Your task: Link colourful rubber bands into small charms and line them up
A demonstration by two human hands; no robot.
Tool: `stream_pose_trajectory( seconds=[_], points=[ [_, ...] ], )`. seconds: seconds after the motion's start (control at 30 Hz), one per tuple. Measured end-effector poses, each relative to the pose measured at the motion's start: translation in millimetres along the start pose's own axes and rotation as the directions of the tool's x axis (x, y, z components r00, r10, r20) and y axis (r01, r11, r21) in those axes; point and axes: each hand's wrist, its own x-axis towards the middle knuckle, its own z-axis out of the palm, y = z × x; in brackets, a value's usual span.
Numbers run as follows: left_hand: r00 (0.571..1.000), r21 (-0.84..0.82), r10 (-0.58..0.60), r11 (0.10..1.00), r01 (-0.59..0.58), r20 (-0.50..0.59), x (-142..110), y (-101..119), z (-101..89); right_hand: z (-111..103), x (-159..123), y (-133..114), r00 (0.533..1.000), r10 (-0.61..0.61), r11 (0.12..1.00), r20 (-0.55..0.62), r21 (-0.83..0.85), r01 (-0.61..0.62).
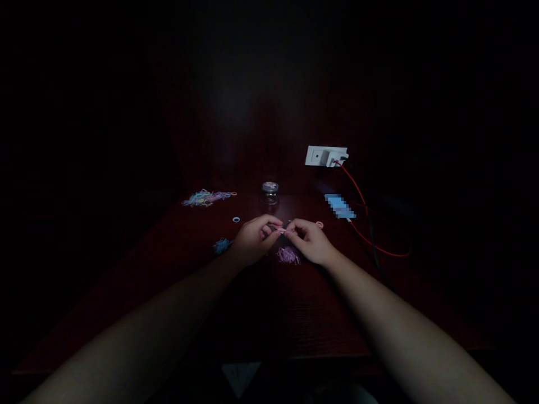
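My left hand (pixel 252 240) and my right hand (pixel 312 241) meet over the middle of the table, thumbs and fingertips closed on a small pink elastic band (pixel 281 229) stretched between them. Just below the fingers lies a pile of purple elastic bands (pixel 288 255). A heap of blue elastic bands (pixel 220 245) sits beside my left wrist, partly covered by it. One light blue ring band (pixel 236 220) rests beyond my left hand, and an orange-pink ring band (pixel 319 224) lies just past my right knuckles.
A mixed-colour heap of bands (pixel 205 198) lies at the far left. Behind my hands stands a small round clear container (pixel 270 189). To the right, a phone (pixel 339 206) connects by a red cable (pixel 357 184) to a charger (pixel 330 159) in the wall socket (pixel 313 155). The surroundings are dark.
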Motion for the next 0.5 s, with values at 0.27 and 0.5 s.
stream_pose_trajectory(
  seconds=[0.27, 0.5],
  points=[
    [0.999, -0.078, -0.047, 0.996, 0.047, 0.000, 0.0, -3.3, 2.6, -0.1, 0.3, -0.1, 1.000, 0.001, 1.000, 0.008, -0.007, -0.001],
    [0.999, -0.097, -0.043, 0.994, 0.045, 0.023, -0.8, -2.2, 2.4, 0.1, 0.3, 1.6, 1.000, -0.016, 1.000, 0.004, -0.011, 0.016]
  ],
)
